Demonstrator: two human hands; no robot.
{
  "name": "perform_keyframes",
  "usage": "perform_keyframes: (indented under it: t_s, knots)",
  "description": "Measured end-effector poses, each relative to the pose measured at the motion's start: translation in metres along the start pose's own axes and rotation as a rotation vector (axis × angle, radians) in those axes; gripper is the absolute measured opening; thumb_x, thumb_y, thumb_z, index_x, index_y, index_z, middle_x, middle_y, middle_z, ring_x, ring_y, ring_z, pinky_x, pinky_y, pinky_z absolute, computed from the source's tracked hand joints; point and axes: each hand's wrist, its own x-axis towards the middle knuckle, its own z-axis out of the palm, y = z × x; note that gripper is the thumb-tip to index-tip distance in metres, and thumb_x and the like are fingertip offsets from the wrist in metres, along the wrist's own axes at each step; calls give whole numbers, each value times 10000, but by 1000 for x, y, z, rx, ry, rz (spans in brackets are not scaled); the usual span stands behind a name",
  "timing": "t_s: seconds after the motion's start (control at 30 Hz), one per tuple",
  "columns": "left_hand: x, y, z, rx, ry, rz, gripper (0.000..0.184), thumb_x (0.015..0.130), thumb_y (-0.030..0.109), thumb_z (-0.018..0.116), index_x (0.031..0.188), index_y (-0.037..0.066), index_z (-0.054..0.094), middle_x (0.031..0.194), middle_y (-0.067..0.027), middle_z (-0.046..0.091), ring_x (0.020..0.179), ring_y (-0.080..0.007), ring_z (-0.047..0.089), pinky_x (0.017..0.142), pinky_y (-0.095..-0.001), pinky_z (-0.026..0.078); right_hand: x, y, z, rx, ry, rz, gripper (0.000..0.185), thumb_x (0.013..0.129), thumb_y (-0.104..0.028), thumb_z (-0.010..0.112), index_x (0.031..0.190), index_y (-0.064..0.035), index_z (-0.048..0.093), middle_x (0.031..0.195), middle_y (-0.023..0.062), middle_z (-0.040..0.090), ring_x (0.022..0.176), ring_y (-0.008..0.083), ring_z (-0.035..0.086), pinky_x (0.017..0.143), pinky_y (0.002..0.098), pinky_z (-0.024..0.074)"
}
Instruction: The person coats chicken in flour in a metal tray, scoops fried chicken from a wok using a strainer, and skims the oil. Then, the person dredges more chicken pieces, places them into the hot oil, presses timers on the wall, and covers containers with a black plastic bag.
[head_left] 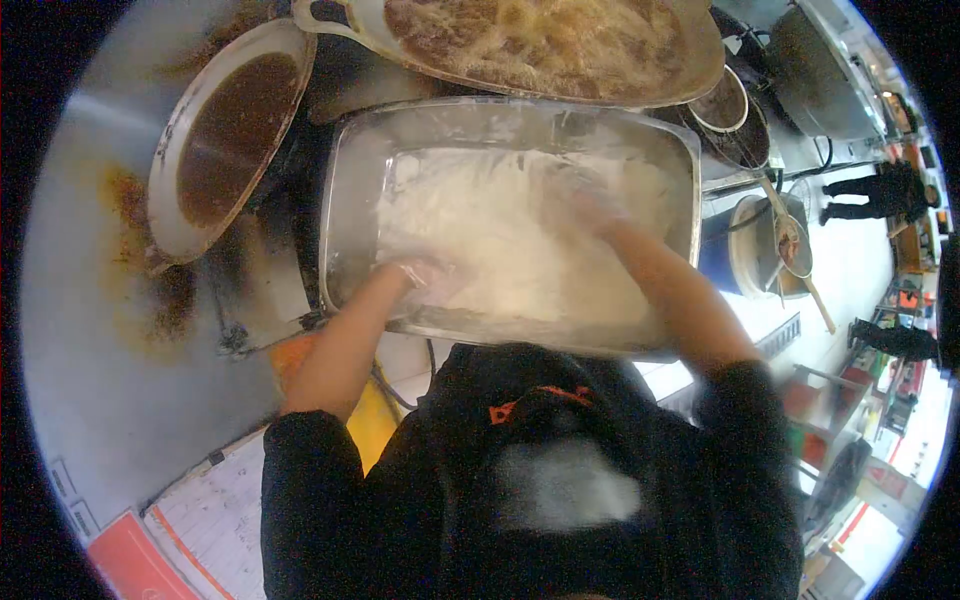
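A deep rectangular metal pan (342,195) lies in front of me, its bottom covered with pale flour-like powder (500,235). My left hand (432,280) is down in the powder at the near left, and something clear like a thin plastic glove shows at the wrist. Farther over, my right hand (588,200) is in the powder towards the right back. Motion blur and powder smear the fingers of both hands, so their grip and anything in them cannot be made out.
Behind the pan, a large wok (705,60) holds foaming brown oil. An oval-looking pan (165,190) of dark liquid stands at the left. To the right are a small pot (738,115), a bucket (742,250) and a strainer (797,245). A person (880,190) stands farther off.
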Motion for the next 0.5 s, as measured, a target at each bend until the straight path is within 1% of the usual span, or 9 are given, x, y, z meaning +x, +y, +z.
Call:
perform_keyframes:
  t_s: [0.07,0.1,0.17,0.23,0.27,0.3,0.37,0.47,0.5]
  knots:
    - [-2,2,4,-139,-61,-36,437,951,251,487,1356,86,501,1382,-111,447,1172,-252,468,968,-389,409,11,-15,-14,-156,-61,-2,344,846,-189,554,1151,-30,571,887,141,663,790,264,635,723,441,507]
    - [-5,5,8,-214,-96,-70,439,951,244,485,1360,86,497,1400,-112,433,1193,-254,457,980,-389,403,11,-23,-41,160,-232,53,371,861,-209,560,1186,-30,561,945,156,663,842,262,635,760,424,508]
    - [-14,13,13,-399,-176,-151,441,951,229,481,1369,86,489,1437,-114,405,1234,-256,437,1004,-388,392,-6,-34,-43,481,-411,107,398,877,-229,567,1221,-30,552,1002,170,662,894,259,635,797,407,510]
    - [-20,17,17,-555,-243,-168,445,952,215,477,1377,86,481,1474,-116,377,1275,-259,416,1027,-387,380,-39,-43,-6,1350,-275,278,502,899,-288,575,1316,-22,493,1158,221,618,1040,284,601,910,381,479]
    - [-15,10,20,-643,-307,-67,479,952,292,462,1394,108,470,1517,-153,313,1363,-269,325,1071,-405,323,-45,-48,-10,1355,-282,283,502,899,-288,575,1316,-22,493,1158,221,618,1040,284,601,910,381,479]
    - [-5,-3,27,-642,-314,-68,479,952,292,462,1394,108,470,1517,-153,313,1363,-269,325,1071,-405,323,-49,-49,-19,1536,-437,429,431,886,-259,594,1250,-32,554,1094,155,628,985,232,590,882,376,479]
    - [27,-27,44,-586,-263,202,504,900,177,594,1373,61,461,1348,-148,484,1250,-254,459,1019,-378,397,-55,-47,-41,1706,-593,583,364,872,-230,612,1183,-42,615,1030,89,638,930,181,579,853,371,479]
    - [57,-25,59,-528,-229,527,574,880,155,653,1388,26,420,1273,-159,559,1223,-237,504,1004,-354,421,-54,-44,-82,1477,-715,500,358,881,-240,617,1164,-21,619,1072,135,632,960,228,583,874,373,473]
    - [55,-13,59,-515,-223,606,591,879,160,658,1395,19,407,1267,-163,565,1227,-233,504,1004,-349,421,-54,-47,-89,1382,-647,438,468,851,-303,651,1187,18,595,1117,177,621,1017,266,576,905,384,462]
